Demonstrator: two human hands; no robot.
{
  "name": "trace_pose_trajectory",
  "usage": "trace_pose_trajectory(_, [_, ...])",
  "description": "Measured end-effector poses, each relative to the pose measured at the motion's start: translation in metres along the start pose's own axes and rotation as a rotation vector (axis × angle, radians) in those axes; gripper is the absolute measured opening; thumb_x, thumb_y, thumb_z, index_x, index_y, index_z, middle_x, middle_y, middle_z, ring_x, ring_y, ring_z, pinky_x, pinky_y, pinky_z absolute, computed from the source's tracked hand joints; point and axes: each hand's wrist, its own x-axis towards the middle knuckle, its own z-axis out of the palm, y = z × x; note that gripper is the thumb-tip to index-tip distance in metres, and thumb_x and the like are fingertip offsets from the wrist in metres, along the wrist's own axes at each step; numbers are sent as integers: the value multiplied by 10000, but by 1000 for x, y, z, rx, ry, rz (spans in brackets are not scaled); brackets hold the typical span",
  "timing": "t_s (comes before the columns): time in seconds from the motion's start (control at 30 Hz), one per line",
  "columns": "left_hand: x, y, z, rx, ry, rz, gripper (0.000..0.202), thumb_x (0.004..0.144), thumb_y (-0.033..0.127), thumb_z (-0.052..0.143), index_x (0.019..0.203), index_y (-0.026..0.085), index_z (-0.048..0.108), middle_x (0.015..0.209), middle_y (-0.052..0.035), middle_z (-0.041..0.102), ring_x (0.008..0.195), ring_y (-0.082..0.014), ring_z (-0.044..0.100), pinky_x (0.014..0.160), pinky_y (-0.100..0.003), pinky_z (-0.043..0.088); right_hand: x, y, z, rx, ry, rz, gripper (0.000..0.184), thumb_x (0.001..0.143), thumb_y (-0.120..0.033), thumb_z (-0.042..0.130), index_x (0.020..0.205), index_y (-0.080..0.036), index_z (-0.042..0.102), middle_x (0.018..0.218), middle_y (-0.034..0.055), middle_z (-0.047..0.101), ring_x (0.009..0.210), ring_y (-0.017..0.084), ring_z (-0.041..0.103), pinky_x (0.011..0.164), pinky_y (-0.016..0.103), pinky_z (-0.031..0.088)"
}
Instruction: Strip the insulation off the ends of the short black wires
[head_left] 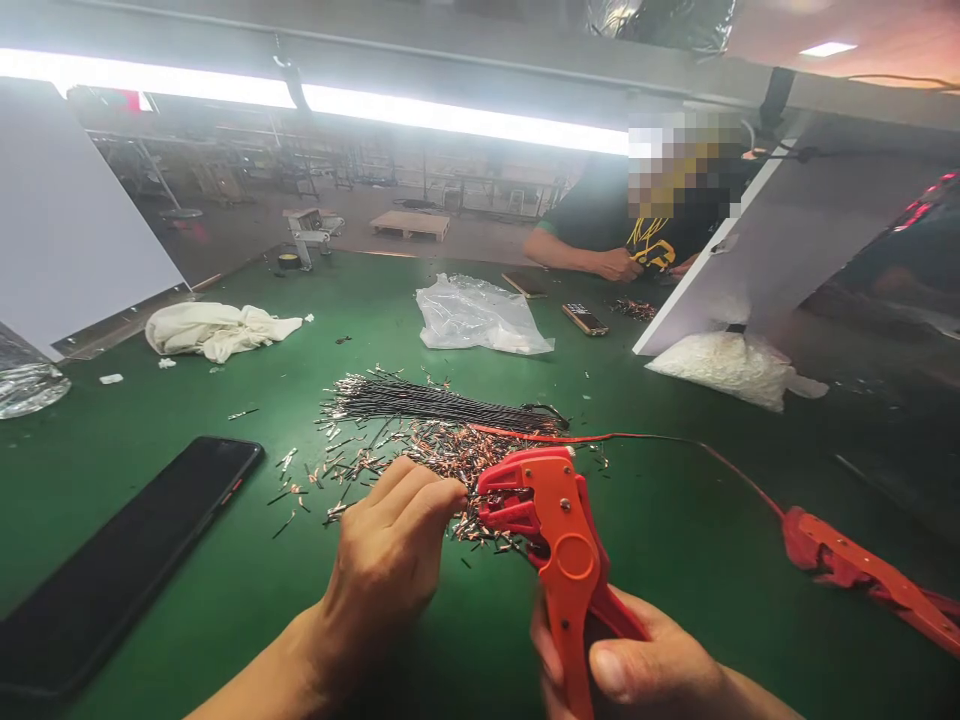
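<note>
My right hand (pixel 637 655) is wrapped round the handles of a red and orange wire stripper (pixel 566 530), whose jaws point left. The fingers of my left hand (pixel 397 530) are pinched together right at those jaws. A thin black wire (pixel 472 492) seems to run from the fingertips into the jaws; most of it is hidden by the hand. Just behind lies a bundle of black wires (pixel 435 400) with bare ends. Around it are heaped short scraps of stripped insulation and copper (pixel 442 450).
A black phone (pixel 142 560) lies at left. A red strap (pixel 637 436) leads to a second red tool (pixel 870 570) at right. Farther back are a white cloth (pixel 217 328), a clear plastic bag (pixel 480 315), and a tied bag (pixel 724 365). A co-worker (pixel 585 235) sits across the green table (pixel 322 620).
</note>
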Motion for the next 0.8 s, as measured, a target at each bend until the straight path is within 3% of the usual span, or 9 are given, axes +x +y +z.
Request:
trace_pose_trajectory(0.3, [2, 4, -6, 58, 29, 91, 260, 793, -76, 561, 954, 123, 606, 701, -32, 622, 659, -132, 481, 575, -231, 446, -1, -8, 2, -165, 15, -4, 380, 768, -439, 707, 870, -97, 576, 620, 11, 532, 535, 83, 468, 508, 179, 368])
trace_pose_trajectory(0.6, [6, 5, -8, 153, 37, 110, 269, 817, -52, 513, 894, 191, 600, 674, 5, 629, 637, -120, 518, 552, -211, 450, 0, -8, 0, -181, 48, -2, 389, 762, -469, 710, 759, -111, 557, 550, -24, 478, 471, 59, 419, 455, 164, 337])
trace_pose_trajectory(0.8, [5, 5, -9, 148, 26, 121, 270, 809, -59, 516, 907, 179, 598, 680, 1, 642, 641, -122, 519, 562, -216, 450, 2, -4, 2, -208, 50, -87, 384, 778, -469, 695, 716, -124, 539, 546, -50, 424, 456, 41, 349, 436, 153, 290])
